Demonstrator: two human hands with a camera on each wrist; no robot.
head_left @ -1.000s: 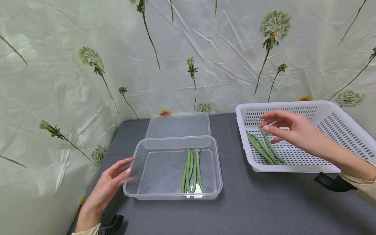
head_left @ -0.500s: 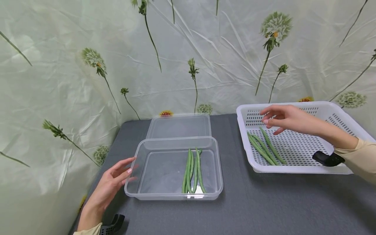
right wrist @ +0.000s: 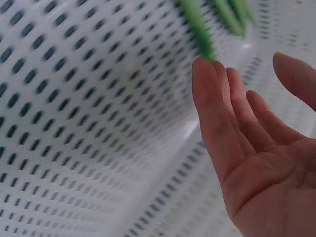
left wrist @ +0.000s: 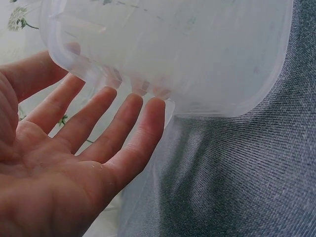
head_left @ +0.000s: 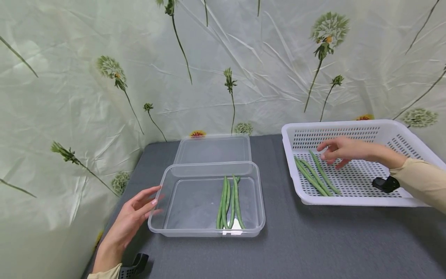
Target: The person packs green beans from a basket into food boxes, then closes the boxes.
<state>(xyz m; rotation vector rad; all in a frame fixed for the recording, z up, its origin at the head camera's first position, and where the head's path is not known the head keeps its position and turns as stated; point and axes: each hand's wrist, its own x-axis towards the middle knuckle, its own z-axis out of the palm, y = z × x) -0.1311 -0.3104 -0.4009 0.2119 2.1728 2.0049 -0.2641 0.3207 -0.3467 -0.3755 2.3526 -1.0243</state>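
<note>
A clear plastic container [head_left: 188,233] stands on the dark cloth with several green beans [head_left: 223,205] lying lengthwise in its right half. At its left wall is my left hand [head_left: 122,224], fingers spread and fingertips right at the side, as the left wrist view also shows. My right hand [head_left: 353,149] hovers inside a white perforated basket [head_left: 362,201], thumb apart from the fingers and nothing between them. Three green beans [head_left: 324,174] lie along the basket's left side. In the right wrist view, the fingertips overlap the end of one bean [right wrist: 197,29].
Behind the container lies a flat clear lid [head_left: 214,149]. A dark grey cloth [head_left: 278,248] covers the table. A pale sheet printed with dandelions [head_left: 209,46] hangs at the back and left.
My right hand has lowered into the basket, with the forearm shifting up over the basket's front right rim. The left hand and the beans stay where they were.
</note>
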